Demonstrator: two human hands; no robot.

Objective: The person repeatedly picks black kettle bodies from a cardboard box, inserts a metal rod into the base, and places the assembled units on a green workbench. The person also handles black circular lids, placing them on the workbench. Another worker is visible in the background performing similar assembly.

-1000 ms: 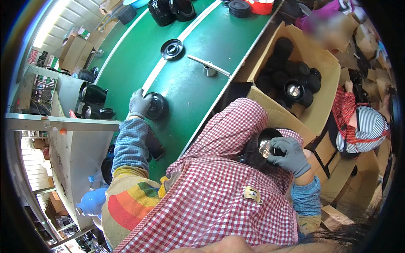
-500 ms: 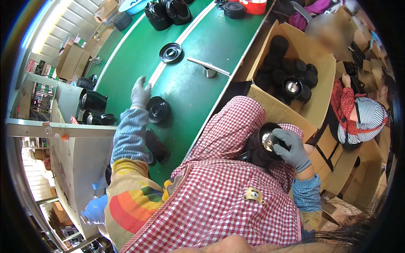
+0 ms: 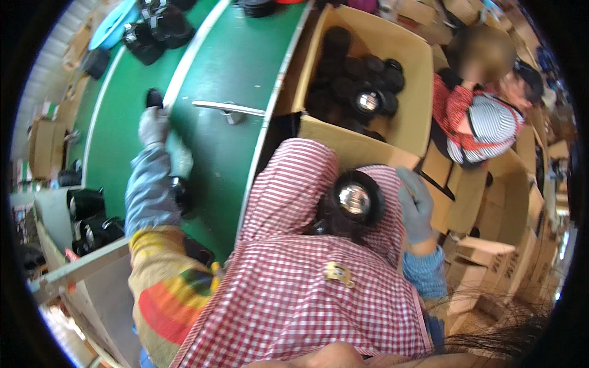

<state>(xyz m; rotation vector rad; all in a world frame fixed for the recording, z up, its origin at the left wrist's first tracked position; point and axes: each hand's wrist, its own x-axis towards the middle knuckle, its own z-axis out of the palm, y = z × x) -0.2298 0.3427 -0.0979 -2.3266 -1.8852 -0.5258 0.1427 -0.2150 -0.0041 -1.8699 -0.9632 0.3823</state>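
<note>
My left hand point(image 3: 153, 127), in a grey glove, reaches far over the green table point(image 3: 215, 165). Its fingers are closed on a black round lid point(image 3: 154, 99), tilted so that I see it mostly edge-on. A black pot point(image 3: 326, 211) with a shiny metal inside rests in my lap, its mouth turned up. Just right of its rim is my gloved right hand point(image 3: 418, 205), fingers stretched out and nothing in them. It appears apart from the pot. Beside my left forearm lies another black round part point(image 3: 178, 191), partly hidden.
A metal T-shaped bar on a stand point(image 3: 229, 111) rises from the table. To its right, a cardboard box point(image 3: 346, 142) holds several black parts. Black pots point(image 3: 161, 30) stand at the far left. A co-worker point(image 3: 485, 126) sits at the right among cartons.
My left hand has reached forward and taken hold of the black lid. My right hand has come off the pot's rim to the right. The whole view has shifted.
</note>
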